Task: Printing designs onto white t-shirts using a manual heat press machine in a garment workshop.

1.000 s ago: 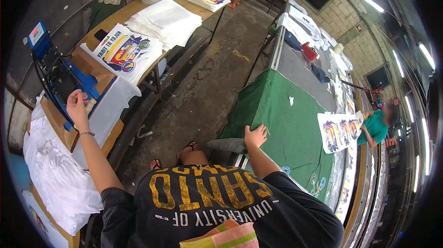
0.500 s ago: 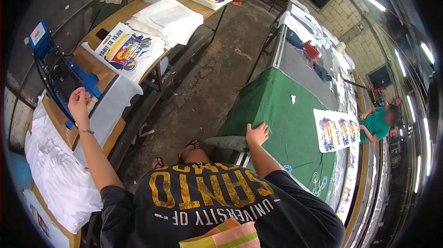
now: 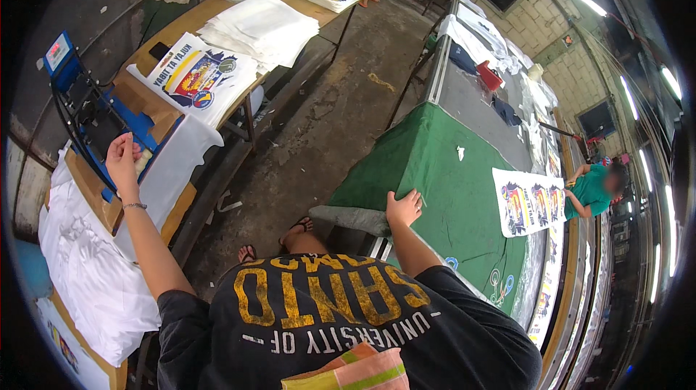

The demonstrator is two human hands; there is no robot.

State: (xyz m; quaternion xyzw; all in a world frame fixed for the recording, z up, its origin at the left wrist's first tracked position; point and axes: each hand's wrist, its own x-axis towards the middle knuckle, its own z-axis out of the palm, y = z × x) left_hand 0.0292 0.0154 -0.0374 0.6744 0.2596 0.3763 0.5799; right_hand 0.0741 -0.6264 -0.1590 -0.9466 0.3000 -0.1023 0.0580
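Across the long desk (image 3: 471,111), the green cloth (image 3: 460,205) had spread leftward at its hanging side since the earlier frame, the grey bundle (image 3: 351,220) by its hem shifting with it. The blue press (image 3: 105,118) stood at your left. Your right hand (image 3: 404,209) rested on the cloth's near edge, fingers bent; whether that grip pinched it could not be told. Your left hand (image 3: 122,162) was curled beside a pale piece (image 3: 143,161) at the press; its grip, closed or loose, could not be confirmed. Sound handling, as judged, called for a steady left hand and light right-hand pressure.
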